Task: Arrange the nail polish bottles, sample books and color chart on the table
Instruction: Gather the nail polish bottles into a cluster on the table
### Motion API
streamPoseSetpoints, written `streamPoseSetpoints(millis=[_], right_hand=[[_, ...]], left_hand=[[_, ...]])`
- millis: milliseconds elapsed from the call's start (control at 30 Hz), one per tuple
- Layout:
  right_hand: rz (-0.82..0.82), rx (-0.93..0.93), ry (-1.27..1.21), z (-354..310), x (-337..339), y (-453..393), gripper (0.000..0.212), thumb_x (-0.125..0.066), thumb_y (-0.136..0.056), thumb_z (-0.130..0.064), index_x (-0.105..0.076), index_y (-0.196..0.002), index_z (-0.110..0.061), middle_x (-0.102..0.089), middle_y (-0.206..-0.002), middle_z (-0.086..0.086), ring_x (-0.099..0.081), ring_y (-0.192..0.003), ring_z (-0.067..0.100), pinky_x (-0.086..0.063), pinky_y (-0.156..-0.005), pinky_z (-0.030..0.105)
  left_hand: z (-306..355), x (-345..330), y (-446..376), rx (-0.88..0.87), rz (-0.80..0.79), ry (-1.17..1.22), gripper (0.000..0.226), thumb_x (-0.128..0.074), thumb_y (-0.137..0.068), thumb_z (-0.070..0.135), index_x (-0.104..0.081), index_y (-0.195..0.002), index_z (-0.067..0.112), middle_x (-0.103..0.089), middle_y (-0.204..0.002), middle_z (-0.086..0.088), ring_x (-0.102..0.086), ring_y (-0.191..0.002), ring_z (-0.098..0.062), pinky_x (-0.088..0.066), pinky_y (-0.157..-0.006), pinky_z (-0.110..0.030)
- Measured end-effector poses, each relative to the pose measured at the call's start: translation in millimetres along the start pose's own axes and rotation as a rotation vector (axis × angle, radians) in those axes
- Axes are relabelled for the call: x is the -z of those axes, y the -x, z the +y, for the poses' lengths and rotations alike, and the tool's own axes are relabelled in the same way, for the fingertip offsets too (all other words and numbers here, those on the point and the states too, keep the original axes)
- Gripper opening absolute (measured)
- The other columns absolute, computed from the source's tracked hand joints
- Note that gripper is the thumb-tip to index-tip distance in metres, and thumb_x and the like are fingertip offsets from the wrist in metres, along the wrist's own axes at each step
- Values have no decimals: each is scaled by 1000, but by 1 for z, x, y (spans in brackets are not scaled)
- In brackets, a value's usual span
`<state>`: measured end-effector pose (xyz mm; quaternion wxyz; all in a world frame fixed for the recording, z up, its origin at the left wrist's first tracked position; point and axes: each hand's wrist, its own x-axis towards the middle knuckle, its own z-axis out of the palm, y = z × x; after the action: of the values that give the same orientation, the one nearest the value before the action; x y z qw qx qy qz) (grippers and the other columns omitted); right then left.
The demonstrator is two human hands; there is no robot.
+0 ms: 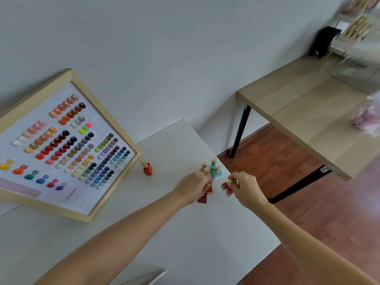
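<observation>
**Two hands holding nail polish bottles at the corner of a white table**

Seen from above, two bare arms reach forward over a white table (168,223). The left hand (192,189) has its fingers curled closed around several red bottles (204,195) with gold caps; the exact number is hard to tell. The right hand (244,187) pinches a dark red bottle (227,189) by its gold cap, fingers closed on it. Just beyond the hands, near the table's far right corner, stand light blue bottles (216,171), touching one another. A single red bottle (147,168) stands upright, apart, to the left. Further left, a wood-framed color chart (61,145) of painted swatches leans against the pale wall. To the right, a separate wooden table (298,103) with black legs holds blurred items, above a reddish wooden floor (287,165).
</observation>
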<state>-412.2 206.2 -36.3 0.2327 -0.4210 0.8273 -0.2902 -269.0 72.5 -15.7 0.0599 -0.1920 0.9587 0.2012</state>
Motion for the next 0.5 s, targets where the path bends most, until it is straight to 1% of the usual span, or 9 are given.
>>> streamPoseSetpoints(millis=[67, 100, 200, 267, 400, 500], right_hand=[[-22, -7, -2, 3, 0, -6, 16, -53, -91, -2, -62, -80, -8, -68, -77, 4, -68, -62, 3, -55, -65, 22], [-31, -9, 6, 5, 1, -8, 14, -54, -91, -3, -62, -81, -9, -69, -82, 7, -69, -65, 9, -57, -67, 28], [-36, 9, 58, 6, -1, -16, 7, -58, -89, -6, -65, -88, -7, -66, -87, 9, -66, -74, 18, -56, -69, 31], [-32, 19, 79, 5, -2, -19, 9, -58, -90, -8, -66, -95, -7, -63, -90, 10, -62, -76, 22, -55, -69, 33], [-58, 36, 84, 6, -8, -23, 15, -54, -93, -13, -65, -99, -5, -60, -92, 12, -59, -77, 25, -53, -70, 36], [-59, 49, 74, 8, -11, -24, 16, -53, -94, -16, -65, -102, -6, -59, -91, 10, -59, -76, 23, -53, -69, 35]], left_hand=[[7, -7, -10, 22, -1, -29, 21, -50, -93, 9, -60, -111, 9, -63, -109, -14, -63, -94, -31, -54, -79, -37], [10, -10, -14, 35, 1, -40, 22, -48, -94, 9, -60, -113, 9, -63, -110, -15, -63, -94, -32, -54, -79, -38], [14, -15, -23, 77, 8, -54, 25, -45, -95, 9, -60, -114, 10, -61, -110, -14, -62, -94, -32, -53, -79, -38], [15, -19, -26, 101, 15, -51, 27, -45, -95, 9, -59, -117, 11, -60, -111, -13, -62, -96, -32, -52, -79, -39], [18, -22, -26, 123, 76, -6, 36, -46, -95, 12, -51, -131, 14, -59, -120, -12, -62, -101, -32, -52, -82, -39], [19, -24, -25, 123, 111, 2, 45, -48, -95, 12, -40, -140, 14, -56, -128, -11, -62, -104, -31, -53, -84, -38]])
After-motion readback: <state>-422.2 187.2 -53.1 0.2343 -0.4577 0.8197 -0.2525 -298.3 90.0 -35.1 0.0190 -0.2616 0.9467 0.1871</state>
